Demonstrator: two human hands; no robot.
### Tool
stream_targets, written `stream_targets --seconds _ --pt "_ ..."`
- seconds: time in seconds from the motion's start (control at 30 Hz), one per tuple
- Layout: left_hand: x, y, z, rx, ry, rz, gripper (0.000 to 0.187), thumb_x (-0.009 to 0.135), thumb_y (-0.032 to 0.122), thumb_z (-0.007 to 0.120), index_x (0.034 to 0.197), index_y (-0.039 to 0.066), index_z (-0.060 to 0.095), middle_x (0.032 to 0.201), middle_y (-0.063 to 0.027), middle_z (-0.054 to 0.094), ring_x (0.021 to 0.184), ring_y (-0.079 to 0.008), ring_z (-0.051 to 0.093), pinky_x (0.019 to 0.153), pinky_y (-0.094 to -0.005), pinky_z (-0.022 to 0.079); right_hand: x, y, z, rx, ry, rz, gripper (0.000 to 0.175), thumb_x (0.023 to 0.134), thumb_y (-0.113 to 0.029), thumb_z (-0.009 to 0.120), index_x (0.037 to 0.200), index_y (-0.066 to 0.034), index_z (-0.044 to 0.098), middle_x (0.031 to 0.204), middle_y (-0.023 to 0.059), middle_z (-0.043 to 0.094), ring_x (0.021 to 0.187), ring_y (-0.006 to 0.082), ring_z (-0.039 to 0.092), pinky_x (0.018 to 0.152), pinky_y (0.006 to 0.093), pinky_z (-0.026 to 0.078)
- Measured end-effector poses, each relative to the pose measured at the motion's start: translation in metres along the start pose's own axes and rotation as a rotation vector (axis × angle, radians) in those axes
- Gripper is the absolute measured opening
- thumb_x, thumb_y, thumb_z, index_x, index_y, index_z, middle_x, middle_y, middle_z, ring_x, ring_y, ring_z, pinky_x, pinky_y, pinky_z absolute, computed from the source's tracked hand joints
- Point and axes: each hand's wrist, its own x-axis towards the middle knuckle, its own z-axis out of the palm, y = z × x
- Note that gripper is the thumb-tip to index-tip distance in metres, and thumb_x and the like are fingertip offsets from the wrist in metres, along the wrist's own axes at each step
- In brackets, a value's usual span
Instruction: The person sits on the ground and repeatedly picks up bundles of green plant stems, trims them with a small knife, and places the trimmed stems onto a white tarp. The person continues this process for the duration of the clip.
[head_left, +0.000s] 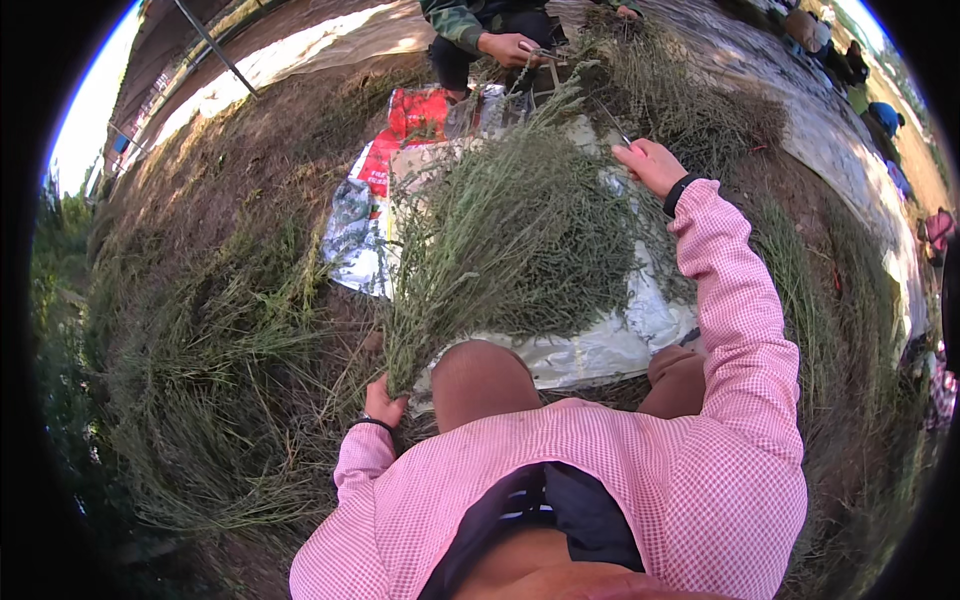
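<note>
My left hand (385, 403) grips the lower stems of a bundle of leafy green-grey plant stalks (480, 217). The stalks fan upward, away from me. In my right hand (652, 166) is a tool with a pink handle and a thin metal blade (613, 120); its exact kind is hard to make out. The blade points up and left, toward the tips of the bundle. Beneath the stalks lies a heap of cut sprigs (577, 277) on pale plastic sheeting (581, 352) in front of my knees.
Opposite me crouches another person, whose hand (514, 49) holds a tool. Loose stalks (217, 375) cover the ground at my left. More dry stalks (682, 90) are piled at the upper right. A red and white plastic sack (418, 112) lies beyond the heap. Several people (885, 116) are farther off.
</note>
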Motion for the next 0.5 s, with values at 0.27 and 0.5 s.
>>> stream_targets --seconds 0.27,0.5 --pt "0.0 0.015 0.002 0.061 0.016 0.051 0.037 0.065 -0.003 0.058 0.101 0.002 0.061 0.086 -0.0126 0.067 0.083 -0.02 0.065 0.076 -0.0301 0.048 -0.001 -0.041 -0.007 -0.144 -0.027 0.002 0.071 0.08 -0.061 0.048 0.104 0.0057 0.056 0.097 0.0198 0.06 0.092 0.0324 0.058 0.083 0.0379 0.043" --pt "0.0 0.011 0.002 0.066 -0.006 0.034 0.038 0.066 -0.003 0.057 0.103 0.002 0.061 0.088 -0.014 0.067 0.086 -0.022 0.065 0.078 -0.031 0.048 0.004 -0.07 -0.013 -0.322 -0.015 -0.032 0.07 0.083 -0.06 0.046 0.111 0.0039 0.053 0.105 0.0202 0.059 0.099 0.0311 0.057 0.087 0.0379 0.043"
